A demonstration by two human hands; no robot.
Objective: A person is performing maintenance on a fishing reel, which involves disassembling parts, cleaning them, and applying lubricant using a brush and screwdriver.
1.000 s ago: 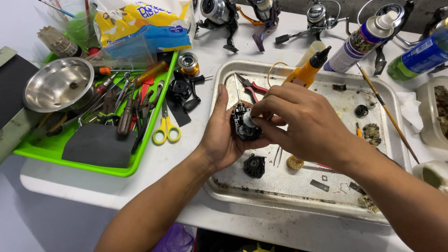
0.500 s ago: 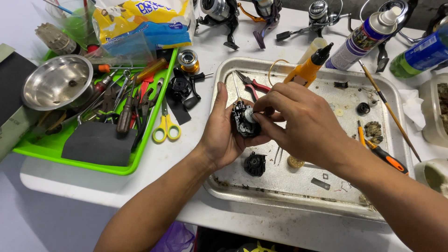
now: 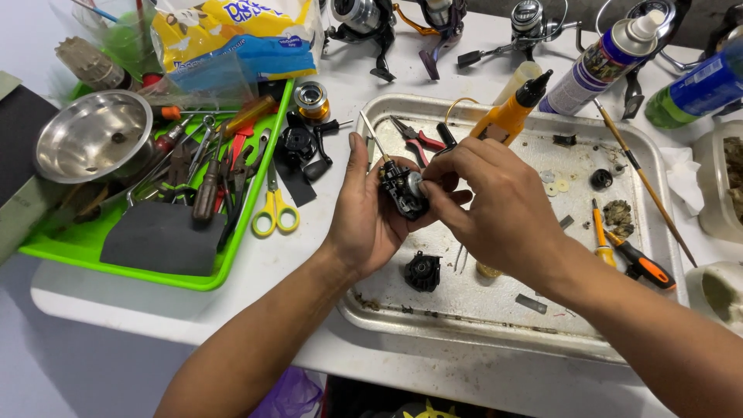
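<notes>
Mostly black reel body [image 3: 402,191] w/ silvery centre.

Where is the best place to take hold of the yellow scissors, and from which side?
Grip the yellow scissors at the two handle loops, coming from the table's near edge. The loops lie flat on bare white table, pointing toward the person, while the blades point away between the green tray and black parts.

reel body [image 3: 402,190]: matt black plastic | tray [image 3: 495,310]: dull stained metal | bowl [image 3: 93,138]: glossy steel
</notes>
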